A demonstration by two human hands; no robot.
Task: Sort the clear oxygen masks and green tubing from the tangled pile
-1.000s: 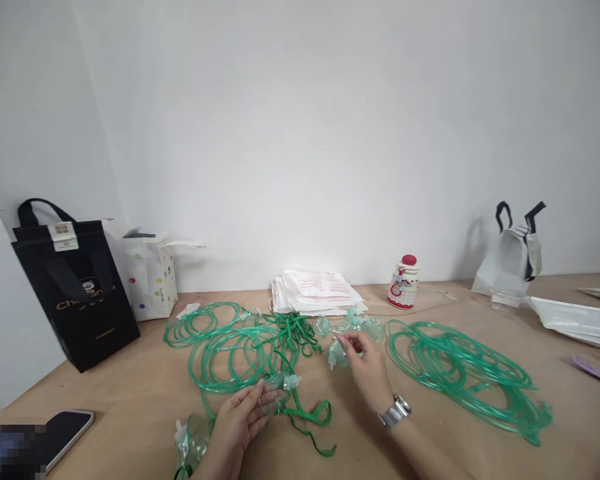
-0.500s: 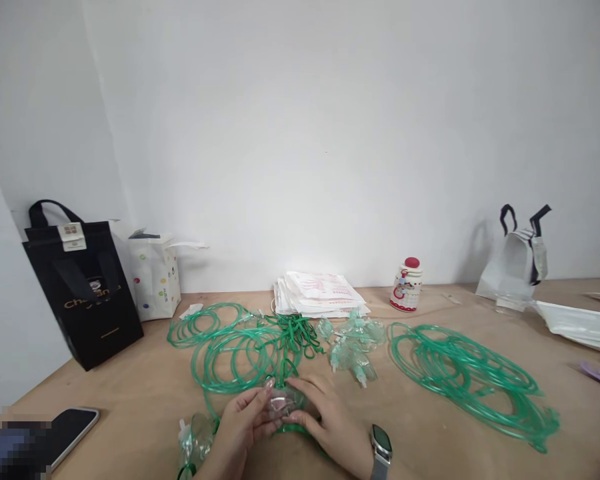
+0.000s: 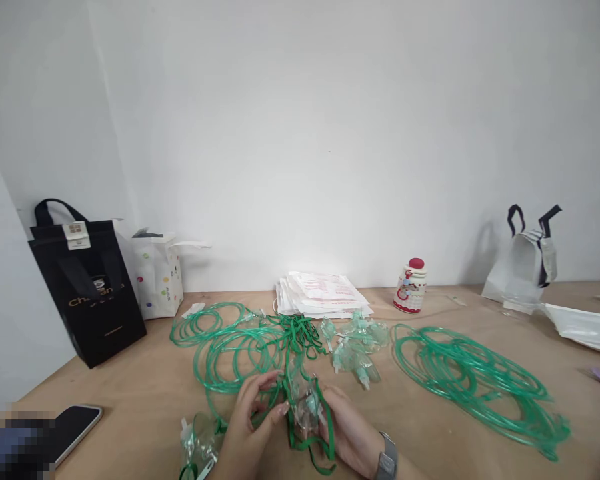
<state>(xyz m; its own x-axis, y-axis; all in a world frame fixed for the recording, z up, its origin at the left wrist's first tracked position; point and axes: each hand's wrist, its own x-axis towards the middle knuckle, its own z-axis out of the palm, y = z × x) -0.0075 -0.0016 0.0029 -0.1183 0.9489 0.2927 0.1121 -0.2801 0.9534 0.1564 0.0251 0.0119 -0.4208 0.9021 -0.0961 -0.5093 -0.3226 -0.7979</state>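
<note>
Over the near table (image 3: pixel 145 427), our right hand (image 3: pixel 347 430) grasps a clear mask (image 3: pixel 306 413), likely light, pliable, best held by its rim; whether our left hand (image 3: pixel 250 420) pinches the green strap (image 3: pixel 330 437) is unclear.

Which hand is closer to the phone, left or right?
Left. The left hand is to the right of the phone, not touching it. The right hand, at the clear mask, is farther away on that same side.
</note>
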